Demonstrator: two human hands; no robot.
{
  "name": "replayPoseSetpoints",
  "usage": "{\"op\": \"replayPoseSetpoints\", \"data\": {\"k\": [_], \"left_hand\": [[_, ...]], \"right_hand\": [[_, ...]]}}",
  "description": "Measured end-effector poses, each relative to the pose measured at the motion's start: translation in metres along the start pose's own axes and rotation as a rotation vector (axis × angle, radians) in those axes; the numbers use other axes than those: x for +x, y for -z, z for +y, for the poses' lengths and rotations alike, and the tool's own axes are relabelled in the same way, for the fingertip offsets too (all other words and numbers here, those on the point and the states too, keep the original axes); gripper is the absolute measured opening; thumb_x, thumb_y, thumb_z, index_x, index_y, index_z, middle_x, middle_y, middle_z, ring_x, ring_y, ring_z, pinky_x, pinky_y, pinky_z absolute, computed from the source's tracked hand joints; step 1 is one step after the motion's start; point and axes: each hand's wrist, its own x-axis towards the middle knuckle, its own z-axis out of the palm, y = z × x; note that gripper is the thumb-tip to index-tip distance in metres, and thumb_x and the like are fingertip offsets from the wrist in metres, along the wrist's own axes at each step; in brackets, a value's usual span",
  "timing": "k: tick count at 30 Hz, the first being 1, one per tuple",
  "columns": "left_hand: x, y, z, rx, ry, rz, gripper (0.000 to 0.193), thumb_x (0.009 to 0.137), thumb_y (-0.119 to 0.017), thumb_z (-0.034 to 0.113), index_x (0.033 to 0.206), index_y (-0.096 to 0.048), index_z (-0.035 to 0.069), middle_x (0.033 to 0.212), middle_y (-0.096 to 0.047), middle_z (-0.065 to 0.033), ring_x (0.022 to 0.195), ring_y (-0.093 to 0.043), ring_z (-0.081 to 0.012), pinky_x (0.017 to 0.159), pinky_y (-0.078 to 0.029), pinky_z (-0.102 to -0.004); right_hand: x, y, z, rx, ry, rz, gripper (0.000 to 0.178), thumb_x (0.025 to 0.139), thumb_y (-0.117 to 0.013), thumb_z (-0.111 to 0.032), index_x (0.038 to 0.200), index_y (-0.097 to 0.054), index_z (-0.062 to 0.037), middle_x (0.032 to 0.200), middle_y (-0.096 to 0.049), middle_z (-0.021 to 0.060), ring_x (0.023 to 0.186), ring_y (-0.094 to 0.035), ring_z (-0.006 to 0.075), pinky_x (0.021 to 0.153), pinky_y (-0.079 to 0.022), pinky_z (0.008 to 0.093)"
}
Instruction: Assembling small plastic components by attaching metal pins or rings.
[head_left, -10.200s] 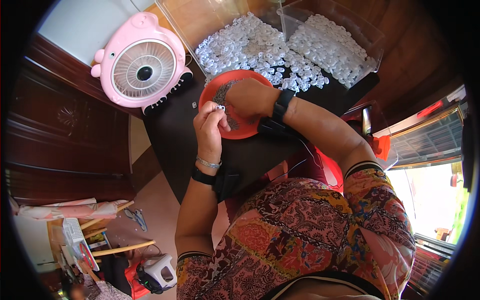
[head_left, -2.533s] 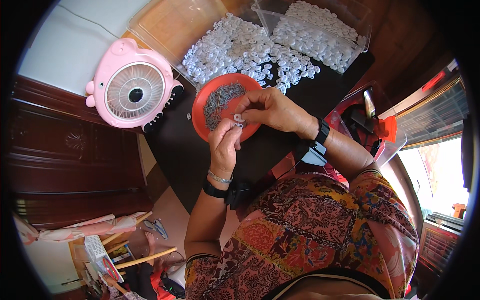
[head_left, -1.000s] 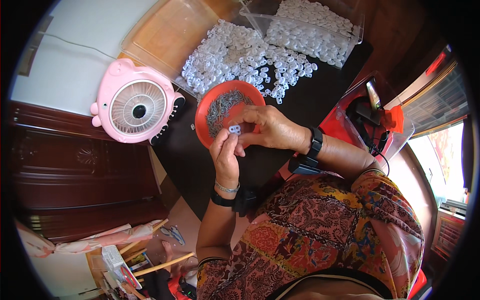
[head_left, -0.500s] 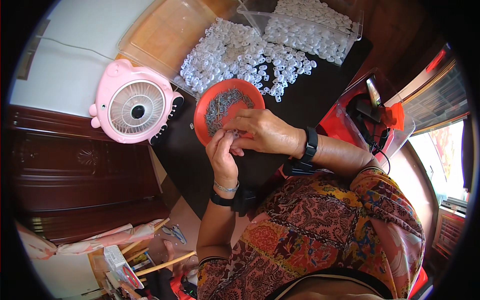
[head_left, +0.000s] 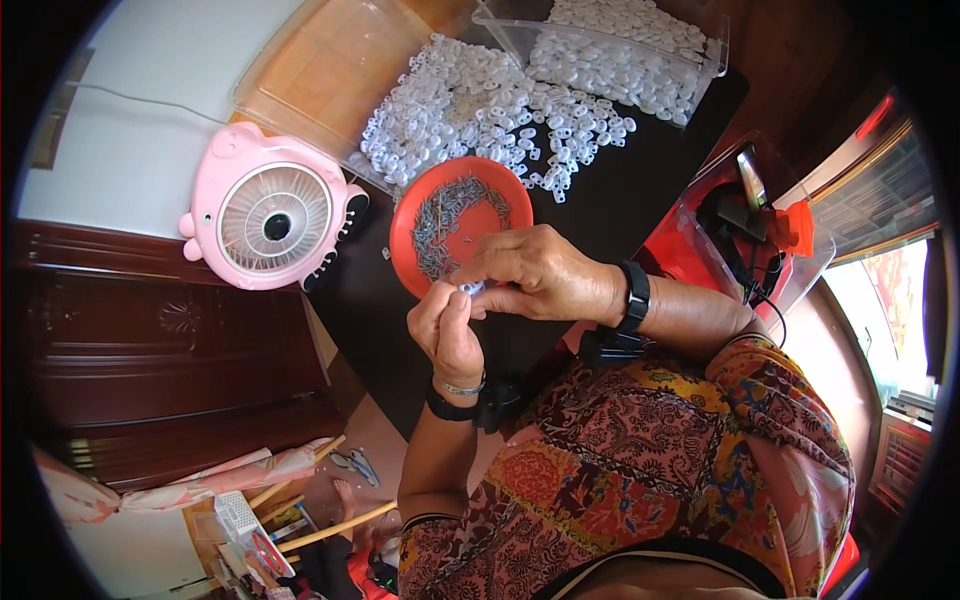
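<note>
A small white plastic piece [head_left: 471, 288] sits between my fingertips, over the near rim of a red-orange bowl [head_left: 518, 190]. My left hand [head_left: 447, 330] is closed on it from below. From the right, my right hand [head_left: 545, 272] pinches at the same piece with thumb and fingers; whether a screw is also between them is hidden. Small grey metal screws [head_left: 432, 235] line the left and far sides of the bowl. Beyond it spreads a heap of white oval plastic pieces [head_left: 440, 110], each with holes.
A clear bin [head_left: 620, 45] full of similar white pieces stands at the back right, beside another clear tray [head_left: 310, 60]. A pink fan [head_left: 270, 220] is left of the bowl on the dark table [head_left: 370, 330]. To the right, a clear box [head_left: 815, 240] holds dark items and cables.
Both hands have shifted slightly nearer to me and right. My right fingers have drawn back out of the bowl toward the white piece, which shows more clearly now.
</note>
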Motion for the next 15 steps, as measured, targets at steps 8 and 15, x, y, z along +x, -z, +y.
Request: {"op": "replayPoseSetpoints", "data": {"k": [8, 15], "left_hand": [[-0.0013, -0.0024, 0.0021, -0.044, -0.066, -0.014, 0.026, 0.083, -0.045, 0.013, 0.065, -0.053, -0.004, 0.054, -0.052, -0.0099, 0.043, -0.046, -0.0142, 0.042, -0.034, -0.0249], [-0.0075, -0.008, 0.0043, -0.02, 0.085, 0.089, 0.022, 0.083, -0.046, 0.011, 0.074, -0.058, -0.006, 0.054, -0.052, -0.0061, 0.045, -0.045, -0.0102, 0.044, -0.033, -0.0239]], "right_hand": [[0.0018, 0.006, -0.0066, -0.108, 0.077, -0.034, 0.031, 0.075, -0.075, -0.017, 0.101, -0.065, -0.0056, 0.086, -0.066, 0.0089, 0.077, -0.065, 0.0281, 0.065, -0.053, 0.0354], [-0.0044, 0.0055, -0.0048, -0.189, 0.116, -0.117, 0.028, 0.075, -0.073, -0.014, 0.098, -0.063, -0.0015, 0.085, -0.065, 0.0097, 0.073, -0.065, 0.0268, 0.063, -0.053, 0.0345]]}}
